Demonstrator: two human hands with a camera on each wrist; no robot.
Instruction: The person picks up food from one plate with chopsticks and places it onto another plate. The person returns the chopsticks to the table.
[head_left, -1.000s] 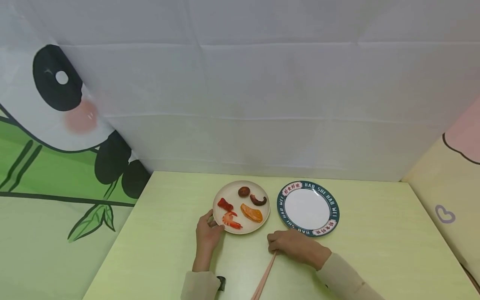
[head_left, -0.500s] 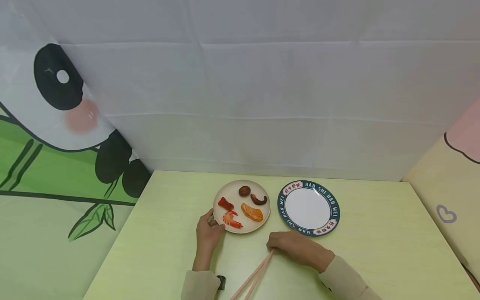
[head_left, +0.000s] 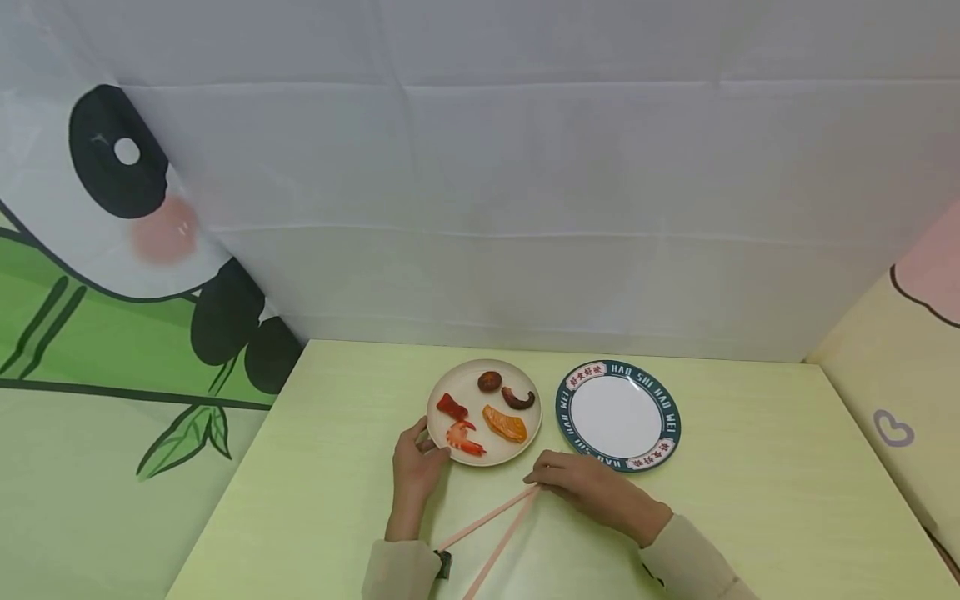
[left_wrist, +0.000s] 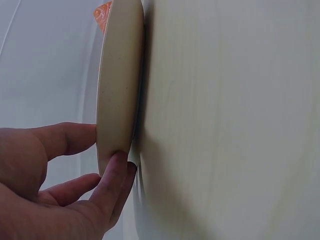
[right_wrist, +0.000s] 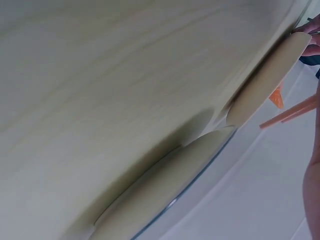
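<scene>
My left hand (head_left: 417,468) pinches the lower left rim of a beige plate (head_left: 487,456); in the left wrist view the thumb is at its upper edge and the fingers at its side. On that plate lie a shrimp (head_left: 466,439), an orange slice (head_left: 503,424), a red piece (head_left: 452,407), a round brown piece (head_left: 490,382) and a dark curved piece (head_left: 518,399). My right hand (head_left: 592,492) grips two pink chopsticks (head_left: 501,546) by one end. They spread apart toward the lower left. Part of them shows in the right wrist view.
A white plate with a dark green lettered rim (head_left: 670,414) stands just beyond my right hand, beside the beige one. Both are on a pale yellow-green table (head_left: 765,500). A whitish cloth wall (head_left: 540,275) rises behind the table; printed panels flank it.
The chopsticks have swung left and spread from nearly together to a wide angle. My right hand has shifted slightly up and left, and its fingers have changed their hold. The left hand stays put.
</scene>
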